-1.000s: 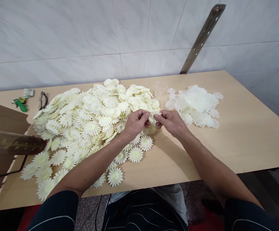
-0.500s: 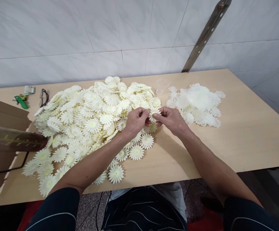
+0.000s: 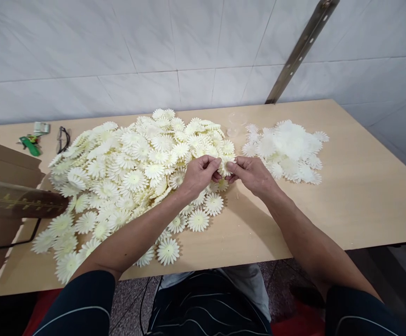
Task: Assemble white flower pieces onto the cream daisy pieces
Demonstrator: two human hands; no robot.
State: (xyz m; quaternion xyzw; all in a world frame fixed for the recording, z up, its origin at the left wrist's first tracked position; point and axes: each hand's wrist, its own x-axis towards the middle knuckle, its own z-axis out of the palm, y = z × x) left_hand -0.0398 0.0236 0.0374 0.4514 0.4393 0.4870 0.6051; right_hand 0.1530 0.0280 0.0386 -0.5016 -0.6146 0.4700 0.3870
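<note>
Left hand (image 3: 199, 176), right hand (image 3: 254, 176) and pinched flower (image 3: 224, 167) have edged rightward

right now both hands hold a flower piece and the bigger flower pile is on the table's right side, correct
The side is wrong: the head view shows the bigger flower pile on the left side of the table. The left hand and right hand do hold a flower piece.

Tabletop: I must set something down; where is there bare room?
The tabletop is barest right of the white flower pile. A smaller patch, with tiny specks, lies between the cream flower pile and the right forearm. The left half is crowded with cream flowers, a bottle and cardboard.
</note>
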